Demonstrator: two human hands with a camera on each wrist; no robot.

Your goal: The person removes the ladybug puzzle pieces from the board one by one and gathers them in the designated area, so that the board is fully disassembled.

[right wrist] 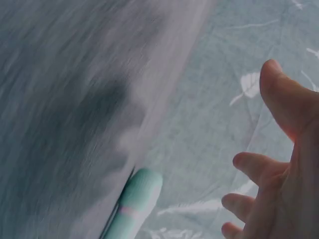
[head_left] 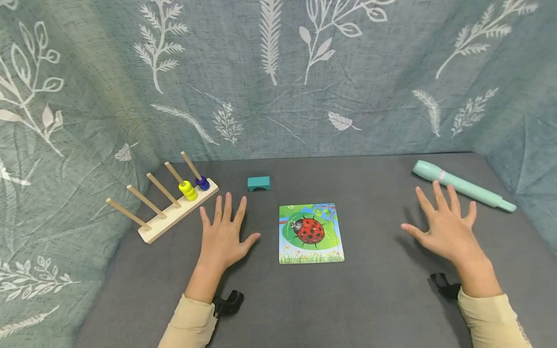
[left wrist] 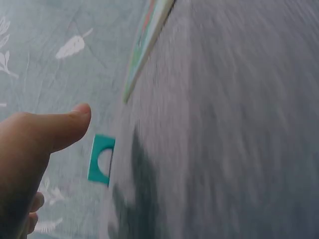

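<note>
My left hand (head_left: 223, 241) is spread palm down over the table, holding nothing. It lies between a wooden peg stand (head_left: 180, 212) and a square ladybug puzzle board (head_left: 311, 233). Yellow rings (head_left: 188, 191) and dark blue rings (head_left: 202, 182) sit on two of the stand's pegs. Beyond the left fingertips is a small teal arch block (head_left: 258, 183), also seen past the thumb in the left wrist view. My right hand (head_left: 450, 232), fingers fanned and holding nothing, hovers over its shadow, just nearer than a mint-green tube-shaped thing (head_left: 463, 186) that lies slantwise.
The grey tabletop (head_left: 374, 299) ends at the back against a green leaf-patterned curtain (head_left: 243, 96), which also hangs at both sides. Black wrist mounts (head_left: 228, 303) stick out from the cuffs of beige sleeves (head_left: 496, 319).
</note>
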